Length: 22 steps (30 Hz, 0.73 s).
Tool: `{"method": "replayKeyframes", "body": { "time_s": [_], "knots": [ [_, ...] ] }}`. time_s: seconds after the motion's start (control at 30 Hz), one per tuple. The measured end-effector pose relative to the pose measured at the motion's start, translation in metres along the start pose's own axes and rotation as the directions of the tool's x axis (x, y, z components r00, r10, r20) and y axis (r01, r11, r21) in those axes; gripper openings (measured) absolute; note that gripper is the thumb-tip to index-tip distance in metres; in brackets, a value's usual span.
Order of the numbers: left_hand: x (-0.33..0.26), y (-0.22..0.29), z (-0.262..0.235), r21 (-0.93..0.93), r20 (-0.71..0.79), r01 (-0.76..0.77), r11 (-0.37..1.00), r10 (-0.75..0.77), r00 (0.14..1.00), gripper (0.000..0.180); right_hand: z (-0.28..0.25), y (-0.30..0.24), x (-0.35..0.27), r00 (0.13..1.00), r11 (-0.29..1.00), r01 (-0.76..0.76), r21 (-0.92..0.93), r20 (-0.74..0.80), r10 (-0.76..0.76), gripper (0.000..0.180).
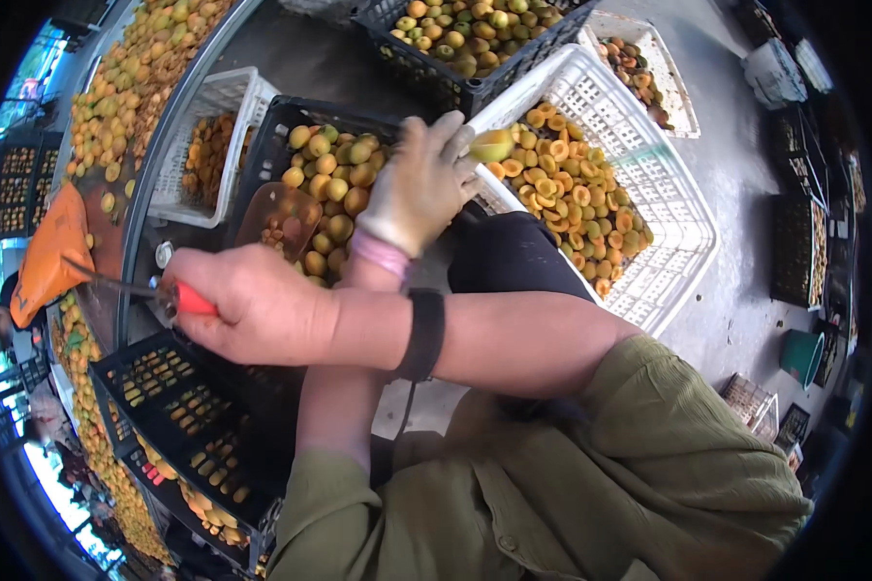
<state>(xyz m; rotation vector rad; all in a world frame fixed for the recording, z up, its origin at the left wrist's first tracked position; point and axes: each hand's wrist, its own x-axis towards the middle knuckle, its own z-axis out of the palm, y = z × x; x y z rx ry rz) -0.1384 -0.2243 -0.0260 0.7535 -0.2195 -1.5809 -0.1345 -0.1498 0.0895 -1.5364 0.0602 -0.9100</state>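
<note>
My right forearm crosses over my left one. My right hand, bare, is closed round the red handle of a knife, its blade pointing left. Beneath that arm my left hand, in a pale glove, reaches to the near corner of a white plastic crate. Its fingers are stretched out and somewhat blurred. A yellow-green apricot piece is at the fingertips, over the crate's edge. Cut apricot halves fill much of that crate. Left of the glove, a black crate holds whole apricots and a brown scoop-like container.
Another black crate of apricots stands at the far side, beside a white tray. At left, a metal-edged table bears many apricots and an orange bag. A smaller white crate and a black slatted crate stand nearby.
</note>
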Motion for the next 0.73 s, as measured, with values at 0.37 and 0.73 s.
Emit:
{"method": "replayKeyframes", "body": {
  "time_s": [0.37, 0.73],
  "knots": [
    [-0.172, -0.062, -0.184, 0.743, -0.658, 0.290, 0.603, 0.577, 0.485, 0.019, -0.081, -0.004, 0.052, 0.841, 0.828, -0.386, 0.407, -0.214, 0.497, 0.027],
    [-0.163, -0.018, -0.192, 0.493, -0.730, 0.866, -0.080, 0.503, 0.462, 0.064, -0.064, 0.041, 0.046, 0.915, 0.893, -0.336, 0.299, -0.121, 0.385, 0.026]
  ]
}}
